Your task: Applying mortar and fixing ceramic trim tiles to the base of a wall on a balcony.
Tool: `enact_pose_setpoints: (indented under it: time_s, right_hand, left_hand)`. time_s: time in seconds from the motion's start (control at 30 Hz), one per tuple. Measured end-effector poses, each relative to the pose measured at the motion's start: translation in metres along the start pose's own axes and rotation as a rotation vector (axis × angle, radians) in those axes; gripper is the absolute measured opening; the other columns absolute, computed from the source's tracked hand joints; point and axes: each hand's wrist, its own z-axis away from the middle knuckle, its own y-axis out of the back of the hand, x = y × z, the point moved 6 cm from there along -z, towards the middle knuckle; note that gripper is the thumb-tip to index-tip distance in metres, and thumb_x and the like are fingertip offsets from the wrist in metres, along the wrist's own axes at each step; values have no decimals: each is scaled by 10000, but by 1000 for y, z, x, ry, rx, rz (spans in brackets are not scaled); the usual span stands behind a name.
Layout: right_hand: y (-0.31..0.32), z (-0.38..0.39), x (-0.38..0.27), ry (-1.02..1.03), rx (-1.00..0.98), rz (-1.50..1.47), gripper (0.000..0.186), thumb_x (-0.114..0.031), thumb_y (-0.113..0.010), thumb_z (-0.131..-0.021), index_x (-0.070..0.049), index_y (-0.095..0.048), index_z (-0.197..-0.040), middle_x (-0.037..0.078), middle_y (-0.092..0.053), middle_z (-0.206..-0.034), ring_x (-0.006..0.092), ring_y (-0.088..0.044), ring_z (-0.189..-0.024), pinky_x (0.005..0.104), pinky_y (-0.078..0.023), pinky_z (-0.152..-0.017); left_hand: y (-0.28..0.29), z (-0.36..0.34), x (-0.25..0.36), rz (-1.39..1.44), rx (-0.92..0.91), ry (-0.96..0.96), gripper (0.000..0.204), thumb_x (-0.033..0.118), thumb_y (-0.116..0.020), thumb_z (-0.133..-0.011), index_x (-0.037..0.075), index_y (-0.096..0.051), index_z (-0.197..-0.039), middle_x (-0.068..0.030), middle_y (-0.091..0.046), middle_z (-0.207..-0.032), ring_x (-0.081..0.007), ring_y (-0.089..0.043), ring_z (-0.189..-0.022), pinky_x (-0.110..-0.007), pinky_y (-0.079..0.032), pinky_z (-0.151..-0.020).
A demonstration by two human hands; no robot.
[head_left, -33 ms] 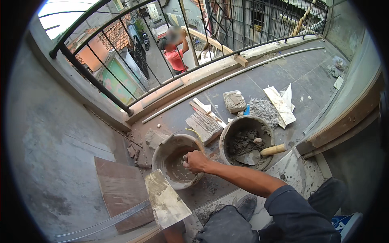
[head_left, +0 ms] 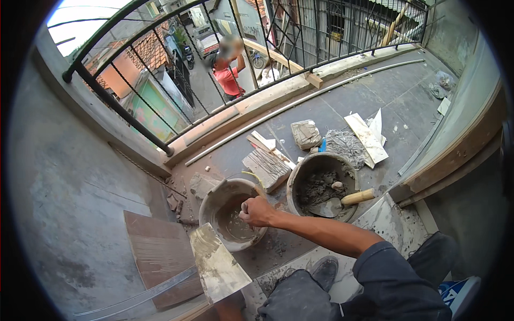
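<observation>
My right hand (head_left: 258, 212) is over the grey bucket (head_left: 205, 215) on the left, its fingers curled closed. What they hold, if anything, I cannot make out. Thin grey, watery residue coats the inside of that bucket. Below it, a cut piece of pale tile (head_left: 218, 265) smeared with grey mortar is tilted up, overlapping the bucket's near rim in view. My left hand is hidden behind this tile, apparently gripping it; only a bit of skin (head_left: 231, 309) shows under its lower edge. To the right stands a second bucket (head_left: 292, 187) with grey mortar and a wooden-handled trowel (head_left: 357, 197).
Behind the buckets lie a scored block (head_left: 267, 167), a smaller block (head_left: 307, 134), tile offcuts (head_left: 366, 139) and tangled grey strands (head_left: 345, 147). A long pipe (head_left: 305, 109) runs beside the black railing (head_left: 120, 120). A brown board (head_left: 155, 251) leans left. Beyond the railing stands a person (head_left: 228, 80).
The whole view has shifted very slightly. My hands, the tile piece and the buckets keep the same places relative to one another.
</observation>
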Motion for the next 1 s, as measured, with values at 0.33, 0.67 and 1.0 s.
enact_pose_setpoints:
  time_s: [0.33, 0.67, 1.0]
  right_hand:
    - [340, 278, 3, -191, 472, -800, 167, -113, -688, -824, 54, -682, -813, 133, -701, -748, 105, -581, -534, 230, -471, -494]
    - [172, 730, 216, 247, 1979, -1302, 74, -70, -623, -904, 2, -629, -922, 33, -627, -781, 134, -598, -740, 305, -538, -846]
    - [127, 610, 286, -350, 1923, -867, 147, -61, -629, -929, 77, -645, -979, 119, -692, -874, 166, -679, -814, 299, -569, -773]
  left_hand:
    - [-120, -27, -86, -255, -441, 257, 460, 408, -423, -1008, 29, -514, -1252, -188, -603, -1166, -364, -620, -1006, -513, -513, -866]
    - [-170, 59, -246, -383, -1044, 728, 449, 406, -430, -1006, 32, -531, -1235, -187, -610, -1152, -362, -622, -994, -514, -511, -860]
    - [-135, 111, -295, -170, -1493, 1070, 439, 403, -438, -1004, 35, -548, -1218, -185, -618, -1138, -360, -624, -981, -514, -509, -854]
